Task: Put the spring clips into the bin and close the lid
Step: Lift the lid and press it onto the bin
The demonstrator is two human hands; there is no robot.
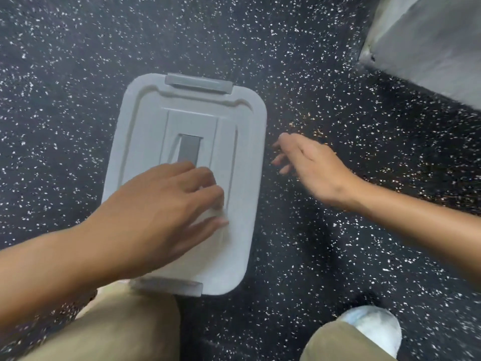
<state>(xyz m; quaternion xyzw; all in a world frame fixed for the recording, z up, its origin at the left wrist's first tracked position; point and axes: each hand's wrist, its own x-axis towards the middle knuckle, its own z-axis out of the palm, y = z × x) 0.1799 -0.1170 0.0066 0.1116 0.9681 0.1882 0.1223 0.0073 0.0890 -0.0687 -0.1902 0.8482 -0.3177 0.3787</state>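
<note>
The lid (242, 157) looks like matt pale grey plastic, smooth, with moulded ridges; its latches (199, 83) and centre handle (189, 148) are a darker grey plastic. The floor (338, 243) is dark, speckled white, seemingly rubbery and matt. Trousers (125, 332) look like tan cloth.

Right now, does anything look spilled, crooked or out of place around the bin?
Nothing stands out. The lid sits flat on the bin, the left hand rests on it, and the right hand hovers open beside it. No spring clips show on the speckled floor.
</note>
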